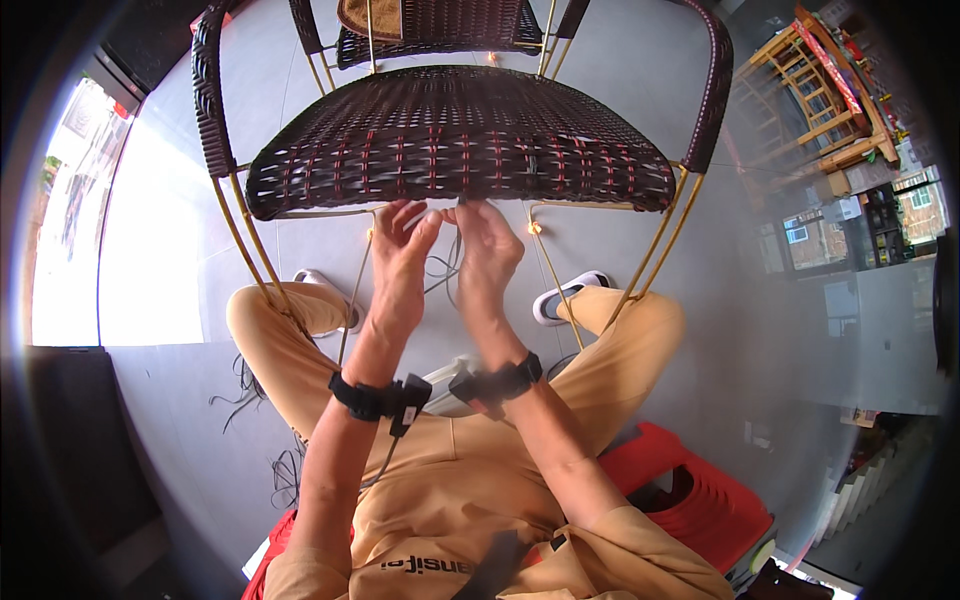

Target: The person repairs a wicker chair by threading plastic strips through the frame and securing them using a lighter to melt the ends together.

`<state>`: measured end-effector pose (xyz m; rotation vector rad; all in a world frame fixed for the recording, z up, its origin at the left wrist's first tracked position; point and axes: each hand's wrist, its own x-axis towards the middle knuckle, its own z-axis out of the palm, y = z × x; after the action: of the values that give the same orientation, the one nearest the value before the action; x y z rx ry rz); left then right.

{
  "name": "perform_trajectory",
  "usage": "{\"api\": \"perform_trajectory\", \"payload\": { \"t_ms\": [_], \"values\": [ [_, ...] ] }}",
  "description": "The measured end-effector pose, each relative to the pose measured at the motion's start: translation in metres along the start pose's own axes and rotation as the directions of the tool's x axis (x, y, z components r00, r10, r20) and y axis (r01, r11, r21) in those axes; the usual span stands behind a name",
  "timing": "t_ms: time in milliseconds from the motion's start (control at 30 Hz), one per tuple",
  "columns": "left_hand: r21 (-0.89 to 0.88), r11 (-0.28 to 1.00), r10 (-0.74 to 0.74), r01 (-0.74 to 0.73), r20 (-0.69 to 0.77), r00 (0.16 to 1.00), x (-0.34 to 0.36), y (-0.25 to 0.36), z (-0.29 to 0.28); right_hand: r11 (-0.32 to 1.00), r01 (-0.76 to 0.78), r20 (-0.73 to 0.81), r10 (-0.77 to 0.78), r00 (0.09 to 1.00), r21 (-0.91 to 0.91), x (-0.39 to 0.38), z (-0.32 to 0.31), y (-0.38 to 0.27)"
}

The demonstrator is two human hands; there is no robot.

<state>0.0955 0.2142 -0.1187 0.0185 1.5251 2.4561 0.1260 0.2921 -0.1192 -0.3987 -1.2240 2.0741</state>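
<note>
A dark woven wicker chair seat (460,135) with thin gold metal legs (245,245) stands right in front of me. Both my hands reach up to its front edge. My left hand (402,255) has its fingers pinched at the underside of the weave, and my right hand (485,250) is beside it, fingers curled on the same spot. A thin dark strand (447,265) hangs between the two hands; which hand grips it is hard to tell. Each wrist wears a black band.
I sit on a red plastic stool (700,490) with my knees apart under the chair. Loose dark strands (255,395) lie on the grey floor at the left. A second wicker chair (440,25) stands behind. Wooden frames (820,95) are at the far right.
</note>
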Motion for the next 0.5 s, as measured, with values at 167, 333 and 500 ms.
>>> {"api": "perform_trajectory", "payload": {
  "t_ms": [167,333,500],
  "values": [
    [0.074,0.997,-0.016,0.006,0.133,0.991,-0.007,-0.014,0.001,0.982,0.105,-0.084,-0.120,0.989,-0.159,0.002,-0.007,0.017],
    [0.098,0.992,0.057,-0.078,0.201,0.978,-0.003,-0.018,0.007,0.912,0.145,-0.087,-0.192,0.977,-0.383,0.000,-0.004,0.010],
    [0.115,0.990,0.064,-0.078,0.117,0.991,0.009,-0.023,0.008,0.848,0.262,-0.043,-0.316,0.948,-0.461,0.008,-0.005,0.011]
  ]
}}
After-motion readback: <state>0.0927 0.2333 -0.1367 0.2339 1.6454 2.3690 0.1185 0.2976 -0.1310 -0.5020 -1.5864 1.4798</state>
